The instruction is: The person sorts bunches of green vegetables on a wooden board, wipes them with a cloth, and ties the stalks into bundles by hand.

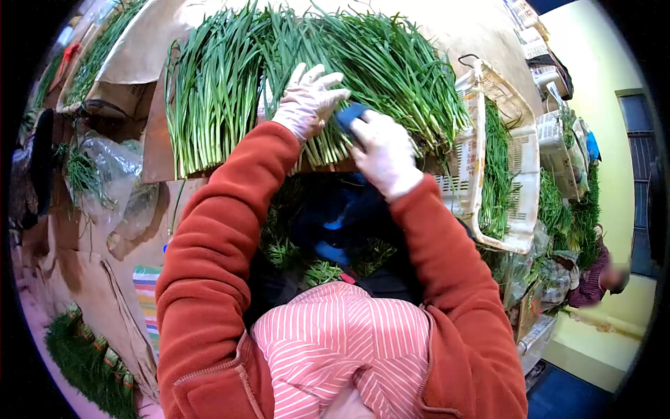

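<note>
Long green stalks with pale lower ends (216, 105) lie side by side across a brown board (157, 143). On the middle stalks rests my left hand (310, 101), in a whitish glove, its fingers spread and nothing seen in them. Just to its right, my right hand (384, 150), gloved too, has its fingers closed on a dark blue object (351, 119), whose exact kind I cannot make out. The blue object touches or hangs just over the stalks; which one is unclear.
At right stands a white plastic crate (525, 188) holding green stalks. A clear plastic bag (115, 174) lies left of the board. Tied green bundles (91, 363) sit at lower left. Another person (593, 279) is at the far right, near more crates and greens.
</note>
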A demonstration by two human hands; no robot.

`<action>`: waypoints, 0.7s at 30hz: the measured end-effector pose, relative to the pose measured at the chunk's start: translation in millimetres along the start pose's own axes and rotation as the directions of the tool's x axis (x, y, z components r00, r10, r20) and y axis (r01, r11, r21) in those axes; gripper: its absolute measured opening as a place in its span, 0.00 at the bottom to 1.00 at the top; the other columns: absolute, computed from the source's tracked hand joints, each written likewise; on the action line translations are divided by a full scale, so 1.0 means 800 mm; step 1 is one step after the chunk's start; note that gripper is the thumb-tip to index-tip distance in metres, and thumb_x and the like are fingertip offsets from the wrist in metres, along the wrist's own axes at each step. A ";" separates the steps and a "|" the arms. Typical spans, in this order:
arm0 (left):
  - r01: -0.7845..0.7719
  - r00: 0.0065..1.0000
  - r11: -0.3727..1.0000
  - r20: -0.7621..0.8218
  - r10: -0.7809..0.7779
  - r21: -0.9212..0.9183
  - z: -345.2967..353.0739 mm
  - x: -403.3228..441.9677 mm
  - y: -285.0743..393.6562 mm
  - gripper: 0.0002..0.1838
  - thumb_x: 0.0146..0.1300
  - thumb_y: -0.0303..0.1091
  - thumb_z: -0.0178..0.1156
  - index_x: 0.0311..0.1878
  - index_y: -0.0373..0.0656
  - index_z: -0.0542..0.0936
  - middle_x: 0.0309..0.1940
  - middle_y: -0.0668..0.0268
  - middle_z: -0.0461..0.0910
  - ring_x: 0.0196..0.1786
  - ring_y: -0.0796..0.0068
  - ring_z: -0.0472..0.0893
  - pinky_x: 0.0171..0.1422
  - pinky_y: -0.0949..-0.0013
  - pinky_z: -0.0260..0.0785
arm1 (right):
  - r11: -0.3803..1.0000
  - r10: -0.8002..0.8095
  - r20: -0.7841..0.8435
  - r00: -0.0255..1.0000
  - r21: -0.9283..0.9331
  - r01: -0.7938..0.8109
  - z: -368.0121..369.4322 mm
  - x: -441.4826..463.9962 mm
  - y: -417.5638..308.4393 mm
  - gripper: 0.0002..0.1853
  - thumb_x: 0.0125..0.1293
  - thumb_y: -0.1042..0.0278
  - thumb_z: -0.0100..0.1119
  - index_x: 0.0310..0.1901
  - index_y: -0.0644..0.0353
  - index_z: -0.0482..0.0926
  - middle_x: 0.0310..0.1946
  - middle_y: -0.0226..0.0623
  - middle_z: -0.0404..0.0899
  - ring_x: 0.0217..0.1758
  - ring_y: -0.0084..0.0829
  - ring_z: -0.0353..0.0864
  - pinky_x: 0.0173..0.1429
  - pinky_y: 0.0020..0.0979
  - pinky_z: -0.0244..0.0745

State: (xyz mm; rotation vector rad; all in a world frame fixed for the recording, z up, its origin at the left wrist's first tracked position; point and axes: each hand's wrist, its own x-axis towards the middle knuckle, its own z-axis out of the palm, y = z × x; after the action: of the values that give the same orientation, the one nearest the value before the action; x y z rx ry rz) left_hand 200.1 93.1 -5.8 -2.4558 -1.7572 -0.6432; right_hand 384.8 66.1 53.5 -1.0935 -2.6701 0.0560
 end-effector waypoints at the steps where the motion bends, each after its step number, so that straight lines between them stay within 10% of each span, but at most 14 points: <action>1: -0.070 0.996 0.997 -0.049 0.070 0.013 0.011 0.007 -0.001 0.24 0.56 0.29 0.56 0.57 0.62 0.73 0.63 0.67 0.66 0.68 0.54 0.60 0.72 0.48 0.46 | 0.990 0.042 0.102 0.994 -0.140 -0.027 0.017 0.009 -0.004 0.18 0.50 0.71 0.57 0.45 0.52 0.75 0.39 0.36 0.74 0.44 0.39 0.74 0.40 0.38 0.74; 5: -0.055 0.966 0.996 0.256 0.037 0.063 0.038 0.006 -0.009 0.24 0.61 0.35 0.51 0.62 0.64 0.69 0.69 0.67 0.58 0.71 0.52 0.53 0.74 0.49 0.41 | 0.980 -0.097 0.215 0.972 -0.151 0.131 0.081 -0.051 0.005 0.16 0.55 0.72 0.51 0.47 0.50 0.75 0.47 0.35 0.71 0.50 0.36 0.71 0.46 0.35 0.73; 9: -0.087 0.950 0.988 0.308 0.044 0.128 0.040 0.007 -0.010 0.24 0.63 0.40 0.50 0.64 0.66 0.66 0.69 0.69 0.56 0.72 0.53 0.52 0.74 0.48 0.39 | 0.994 -0.089 0.342 0.936 0.096 0.060 0.049 -0.108 0.022 0.16 0.52 0.73 0.53 0.45 0.46 0.76 0.38 0.33 0.74 0.42 0.37 0.75 0.41 0.39 0.71; 13: -0.092 0.959 0.986 0.278 0.049 0.141 0.047 0.007 -0.010 0.24 0.64 0.41 0.49 0.64 0.65 0.66 0.69 0.69 0.56 0.72 0.53 0.52 0.74 0.49 0.40 | 0.998 0.007 0.009 1.000 -0.058 -0.006 0.014 -0.024 0.031 0.20 0.52 0.78 0.50 0.47 0.45 0.75 0.33 0.34 0.74 0.37 0.38 0.75 0.37 0.38 0.73; 15: -0.103 0.956 0.982 0.287 0.054 0.160 0.042 0.008 -0.009 0.24 0.63 0.40 0.49 0.64 0.66 0.66 0.69 0.70 0.56 0.72 0.53 0.52 0.74 0.49 0.40 | 0.977 0.201 0.164 0.966 -0.101 -0.186 0.044 0.005 0.028 0.20 0.52 0.76 0.51 0.47 0.47 0.75 0.36 0.36 0.74 0.39 0.38 0.75 0.39 0.36 0.74; 17: -0.094 0.952 0.985 0.303 0.046 0.145 0.042 0.008 -0.010 0.24 0.63 0.40 0.49 0.64 0.67 0.66 0.69 0.71 0.56 0.72 0.54 0.52 0.74 0.49 0.40 | 0.988 -0.081 0.149 0.986 -0.116 0.099 0.089 -0.026 0.040 0.21 0.55 0.77 0.47 0.51 0.49 0.73 0.42 0.39 0.72 0.46 0.39 0.75 0.45 0.40 0.75; 21: -0.098 0.956 0.986 0.289 0.056 0.135 0.047 0.006 -0.012 0.23 0.63 0.39 0.49 0.62 0.67 0.67 0.69 0.71 0.57 0.72 0.56 0.51 0.74 0.48 0.40 | 1.000 0.003 0.298 0.955 0.006 -0.005 0.053 -0.099 0.040 0.25 0.51 0.80 0.51 0.52 0.45 0.74 0.43 0.38 0.73 0.44 0.42 0.76 0.48 0.40 0.74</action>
State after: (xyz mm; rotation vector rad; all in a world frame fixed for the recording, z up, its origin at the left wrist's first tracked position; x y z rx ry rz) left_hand 203.8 111.2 -40.3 -2.6011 -1.7123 -0.1496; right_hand 450.4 36.3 -8.9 -1.1710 -2.9277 0.2500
